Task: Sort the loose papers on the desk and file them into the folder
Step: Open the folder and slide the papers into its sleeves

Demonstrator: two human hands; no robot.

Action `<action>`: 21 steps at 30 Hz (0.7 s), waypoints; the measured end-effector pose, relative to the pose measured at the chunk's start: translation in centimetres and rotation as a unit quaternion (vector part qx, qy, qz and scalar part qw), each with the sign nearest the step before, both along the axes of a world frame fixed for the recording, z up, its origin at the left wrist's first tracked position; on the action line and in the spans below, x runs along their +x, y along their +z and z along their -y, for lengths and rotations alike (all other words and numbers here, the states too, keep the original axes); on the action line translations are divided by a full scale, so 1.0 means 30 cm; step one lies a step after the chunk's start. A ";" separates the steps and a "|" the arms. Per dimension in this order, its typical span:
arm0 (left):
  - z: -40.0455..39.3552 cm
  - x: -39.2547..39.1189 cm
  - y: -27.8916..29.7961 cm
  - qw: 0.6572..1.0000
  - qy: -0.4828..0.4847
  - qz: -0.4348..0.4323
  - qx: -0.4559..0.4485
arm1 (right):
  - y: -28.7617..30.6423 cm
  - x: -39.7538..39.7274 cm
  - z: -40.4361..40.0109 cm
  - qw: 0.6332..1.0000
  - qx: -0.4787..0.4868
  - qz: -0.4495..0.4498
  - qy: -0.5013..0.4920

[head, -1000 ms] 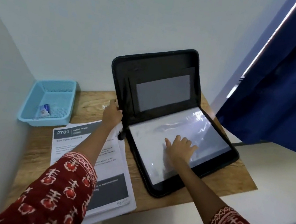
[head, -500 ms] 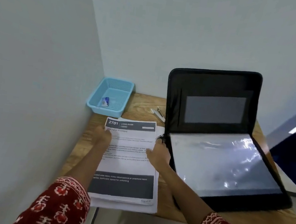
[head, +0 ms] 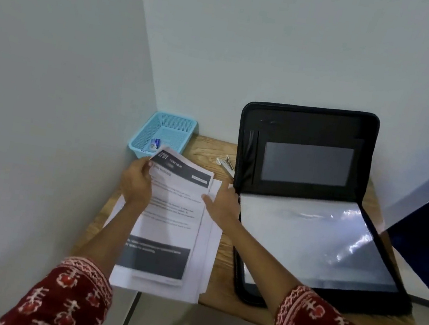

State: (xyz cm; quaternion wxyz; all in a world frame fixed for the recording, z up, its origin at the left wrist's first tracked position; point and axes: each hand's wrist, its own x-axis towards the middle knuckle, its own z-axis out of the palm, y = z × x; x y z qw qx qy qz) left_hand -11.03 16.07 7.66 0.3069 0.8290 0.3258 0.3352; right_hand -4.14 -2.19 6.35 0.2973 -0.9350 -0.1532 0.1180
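The left hand (head: 135,183) curls its fingers round the lifted upper-left corner of the top white printed sheet (head: 172,206), pinching it. The rest of the stack lies beneath both hands. The right hand (head: 224,206) rests flat, fingers straight, on the stack's right edge, just beside the open black zip folder (head: 306,160).

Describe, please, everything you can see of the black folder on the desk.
The folder is a black zip-edged case, seemingly fabric, lying open at the desk's right side. Its lid stands upright against the wall, with a grey pocket window inside. The base lies flat, holding glossy clear sleeves that catch glare. The right hand sits at its left edge; contact is unclear.
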 end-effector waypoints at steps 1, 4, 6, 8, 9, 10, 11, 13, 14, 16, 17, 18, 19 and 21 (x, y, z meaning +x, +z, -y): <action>0.024 -0.004 0.032 1.000 0.002 -0.008 0.015 | 0.023 0.016 0.004 0.999 0.032 0.014 0.014; 0.095 -0.004 0.096 0.998 0.014 -0.054 0.030 | 0.082 0.056 0.038 0.995 0.071 0.027 0.065; 0.119 0.001 0.093 0.994 0.017 -0.096 0.050 | 0.097 0.071 0.075 0.993 0.060 0.034 0.097; 0.127 -0.006 0.064 0.988 0.023 -0.143 0.053 | 0.090 0.079 0.115 0.990 0.054 0.023 0.125; 0.125 -0.012 0.045 0.988 0.029 -0.147 0.034 | 0.078 0.079 0.131 0.989 0.055 0.015 0.135; 0.127 -0.025 0.031 0.989 0.038 -0.142 0.007 | 0.065 0.078 0.143 0.988 0.052 0.006 0.144; 0.126 -0.044 0.012 0.989 0.046 -0.142 -0.015 | 0.050 0.074 0.151 0.988 0.044 -0.001 0.151; 0.130 -0.085 -0.024 0.985 0.051 -0.163 -0.032 | 0.025 0.063 0.158 0.986 0.026 -0.016 0.165; 0.131 -0.103 -0.042 0.982 0.050 -0.181 -0.038 | 0.012 0.059 0.156 0.985 0.024 -0.019 0.172; 0.132 -0.136 -0.072 0.976 0.046 -0.204 -0.059 | -0.014 0.048 0.139 0.983 0.030 -0.017 0.181; 0.124 -0.143 -0.086 0.975 0.044 -0.207 -0.068 | -0.019 0.048 0.127 0.982 0.035 -0.011 0.184; 0.105 -0.144 -0.094 0.974 0.045 -0.208 -0.072 | -0.021 0.053 0.104 0.981 0.039 -0.006 0.188; 0.086 -0.140 -0.103 0.974 0.043 -0.207 -0.076 | -0.022 0.060 0.086 0.981 0.042 -0.002 0.188; 0.033 -0.120 -0.119 0.977 0.026 -0.194 -0.087 | -0.028 0.081 0.041 0.982 0.048 0.008 0.181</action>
